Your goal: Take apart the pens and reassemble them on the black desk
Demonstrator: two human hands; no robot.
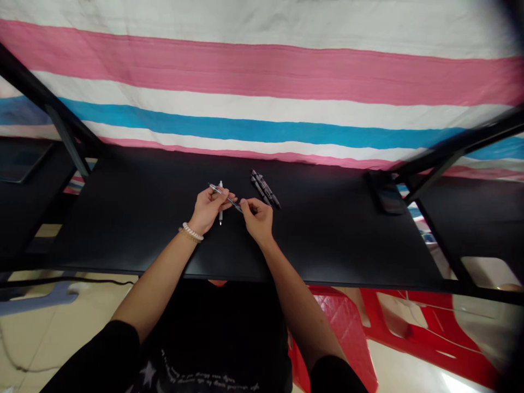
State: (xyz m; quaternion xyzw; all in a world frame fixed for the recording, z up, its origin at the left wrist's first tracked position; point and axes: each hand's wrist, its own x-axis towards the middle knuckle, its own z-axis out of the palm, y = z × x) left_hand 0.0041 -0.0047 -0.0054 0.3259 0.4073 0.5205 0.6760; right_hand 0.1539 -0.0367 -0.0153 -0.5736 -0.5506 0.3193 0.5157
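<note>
Over the middle of the black table, my left hand is closed around a slim pen, which slants down to the right. The thumb and fingers of my right hand pinch the lower right end of that same pen. A white pen lies upright in the view beneath my left fingers, its middle covered by them. Just beyond my right hand, several dark pens lie side by side on the table, apart from my fingers.
The black table has a phone near its right end. Black metal braces stand at both ends. A striped cloth hangs along the back edge. Red plastic stools stand below the front edge, at right.
</note>
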